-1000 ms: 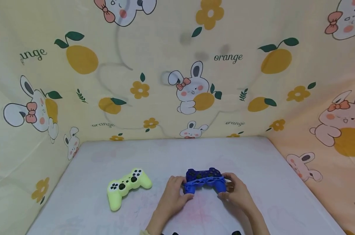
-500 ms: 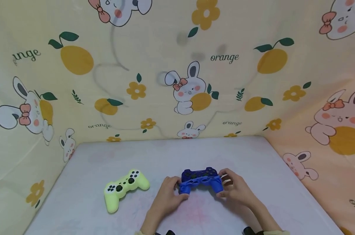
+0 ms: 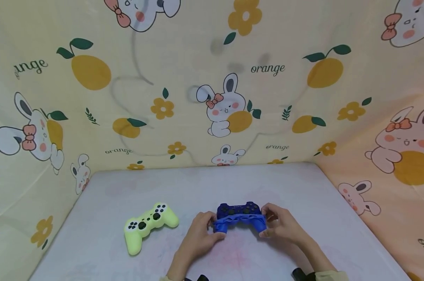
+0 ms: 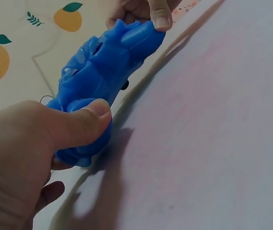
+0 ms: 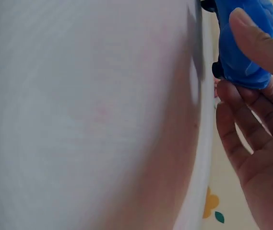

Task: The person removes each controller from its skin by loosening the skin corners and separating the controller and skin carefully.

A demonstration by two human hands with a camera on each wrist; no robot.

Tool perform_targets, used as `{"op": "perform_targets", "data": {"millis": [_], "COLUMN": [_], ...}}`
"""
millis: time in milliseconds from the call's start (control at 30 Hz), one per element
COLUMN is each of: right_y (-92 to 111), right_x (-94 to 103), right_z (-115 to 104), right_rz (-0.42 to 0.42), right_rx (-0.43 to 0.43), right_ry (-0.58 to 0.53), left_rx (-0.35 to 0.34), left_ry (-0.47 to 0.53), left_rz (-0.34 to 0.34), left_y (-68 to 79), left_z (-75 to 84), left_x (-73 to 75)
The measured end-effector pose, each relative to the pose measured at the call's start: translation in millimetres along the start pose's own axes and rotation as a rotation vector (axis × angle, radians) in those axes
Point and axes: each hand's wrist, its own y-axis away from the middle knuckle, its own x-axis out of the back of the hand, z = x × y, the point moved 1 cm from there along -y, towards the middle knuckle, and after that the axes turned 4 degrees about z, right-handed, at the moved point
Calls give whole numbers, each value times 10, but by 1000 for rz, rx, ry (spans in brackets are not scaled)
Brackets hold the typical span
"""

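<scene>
A dark blue game controller lies between my two hands, its near half and grips covered by a bright blue silicone sleeve. The sleeve is bunched across the controller's middle, leaving the top buttons bare. My left hand holds the left grip, with the thumb pressed on the sleeve in the left wrist view. On the other side, my right hand pinches the right grip between thumb and fingers. In the right wrist view, the thumb lies over the blue sleeve and the fingertips touch its end.
A pale yellow-green controller rests on the white table, left of my left hand. Cream cloth walls printed with rabbits and oranges rise behind the table and on both sides.
Over the last second the view has shifted slightly. Both hands keep their hold on the blue controller, and the right hand's fingers have shifted a little. The yellow-green controller stays put.
</scene>
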Motion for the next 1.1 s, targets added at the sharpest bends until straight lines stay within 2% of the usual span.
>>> {"op": "perform_targets", "data": {"millis": [267, 433, 600, 767, 833, 1100], "right_y": [-3, 0, 30, 47, 59, 54], "right_x": [-5, -18, -19, -30, -50, -97], "right_z": [-40, -94, -147, -141, -113, 15], "right_rz": [-46, 21, 59, 13, -9, -3], "right_rx": [-121, -210, -230, -268, -260, -103], "right_ry": [53, 66, 38, 3, 1, 83], "left_rx": [-19, -33, 2, 10, 3, -55], "left_ry": [-20, -43, -8, -5, -19, 30], "left_rz": [13, 34, 53, 64, 50, 18], "left_y": [-14, -25, -11, -3, 4, 14], "left_z": [25, 22, 23, 5, -6, -45], "left_x": [-18, -23, -23, -25, -30, -9]}}
